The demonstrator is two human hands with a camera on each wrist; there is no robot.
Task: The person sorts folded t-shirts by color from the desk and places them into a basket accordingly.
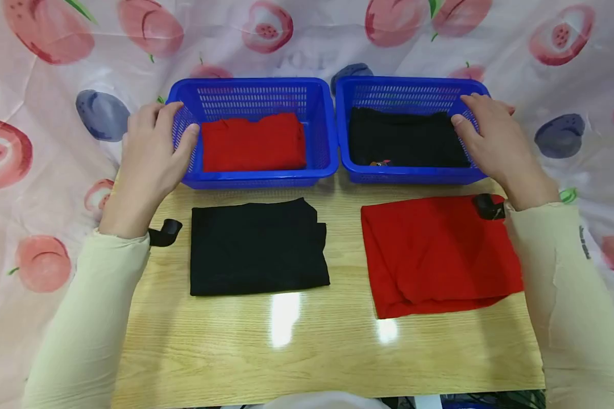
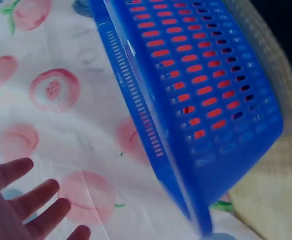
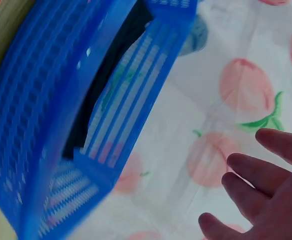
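Note:
My left hand (image 1: 153,150) is at the left end of a blue plastic basket (image 1: 261,177), fingers spread and holding nothing. The left wrist view shows its fingertips apart from the basket wall. Inside that basket lies a folded red cloth (image 1: 253,143). Beside it stands a second blue basket (image 1: 414,173) with a folded black cloth (image 1: 406,139) in it; a small coloured print shows at the cloth's front edge. At this basket's right end is my right hand (image 1: 501,139), also spread and empty, its fingers (image 3: 258,172) apart from the basket in the right wrist view.
On the wooden table (image 1: 332,352), a folded black cloth (image 1: 258,250) lies in front of the left basket. A loosely folded red cloth (image 1: 440,255) lies before the right one, partly under my right forearm. A peach-patterned sheet (image 1: 312,34) hangs behind and along both sides.

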